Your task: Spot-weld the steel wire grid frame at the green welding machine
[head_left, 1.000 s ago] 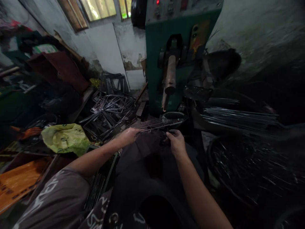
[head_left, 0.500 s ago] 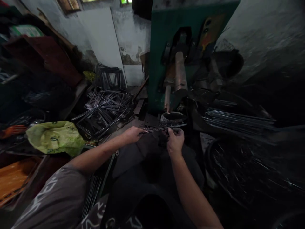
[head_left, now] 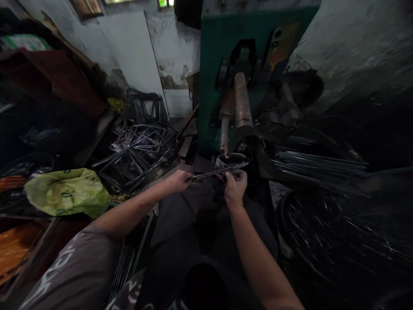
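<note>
A thin metal wire frame (head_left: 211, 174), seen nearly edge-on, spans the space between my two hands. My left hand (head_left: 178, 181) has its fingers closed round the left end. Toward the other end, my right hand (head_left: 236, 186) pinches the metal between thumb and fingers, and the tip sticks out past it. Just beyond the hands, two copper-coloured electrode arms (head_left: 242, 103) reach out from a green machine (head_left: 214, 56). The lower electrode's tip ends a little above the held metal, apart from it. A dark round container (head_left: 237, 158) sits under that tip.
Bent wire frames (head_left: 138, 142) lie heaped on the floor at left, near a yellow-green sack (head_left: 69, 193). Straight metal rods (head_left: 319, 163) are stacked at right, above a black tub (head_left: 287, 215) of small metal pieces. An orange-toned hand-like shape (head_left: 11, 183) shows at far left.
The whole view has shifted slightly, with the surroundings sliding left. Both hands keep hold of the wire frame, whose right end now tilts up a bit more.
</note>
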`<act>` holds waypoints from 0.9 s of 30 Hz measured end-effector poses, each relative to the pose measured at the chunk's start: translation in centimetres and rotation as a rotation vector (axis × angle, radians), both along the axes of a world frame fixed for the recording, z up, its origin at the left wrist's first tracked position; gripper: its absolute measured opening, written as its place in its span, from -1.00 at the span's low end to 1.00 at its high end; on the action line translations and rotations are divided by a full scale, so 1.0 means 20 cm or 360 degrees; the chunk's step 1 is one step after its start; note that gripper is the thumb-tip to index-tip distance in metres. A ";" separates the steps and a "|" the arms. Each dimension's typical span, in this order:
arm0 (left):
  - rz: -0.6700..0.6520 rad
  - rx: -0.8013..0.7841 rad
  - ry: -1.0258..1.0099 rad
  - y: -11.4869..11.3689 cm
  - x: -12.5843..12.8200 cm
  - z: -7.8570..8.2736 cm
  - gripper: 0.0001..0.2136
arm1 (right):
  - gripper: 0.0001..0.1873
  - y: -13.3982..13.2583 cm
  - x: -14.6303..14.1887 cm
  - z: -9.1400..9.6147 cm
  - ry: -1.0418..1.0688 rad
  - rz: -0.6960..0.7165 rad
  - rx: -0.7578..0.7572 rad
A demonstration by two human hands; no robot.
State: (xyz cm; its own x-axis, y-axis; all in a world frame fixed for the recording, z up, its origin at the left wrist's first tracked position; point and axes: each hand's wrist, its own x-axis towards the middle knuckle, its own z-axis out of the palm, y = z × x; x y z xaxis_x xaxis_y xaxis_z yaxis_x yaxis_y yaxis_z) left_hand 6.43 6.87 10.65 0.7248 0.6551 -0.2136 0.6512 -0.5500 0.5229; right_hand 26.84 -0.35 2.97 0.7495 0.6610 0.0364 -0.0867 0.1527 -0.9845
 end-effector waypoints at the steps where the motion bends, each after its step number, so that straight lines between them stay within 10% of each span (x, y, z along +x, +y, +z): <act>1: 0.0004 -0.0001 -0.0001 0.01 0.00 0.00 -0.74 | -0.62 0.01 0.00 0.00 -0.0024 -0.0017 0.0023; 27: 0.0199 -0.0110 0.0134 0.11 0.09 0.00 -0.79 | -0.61 0.20 0.08 0.07 0.0007 0.0034 0.0190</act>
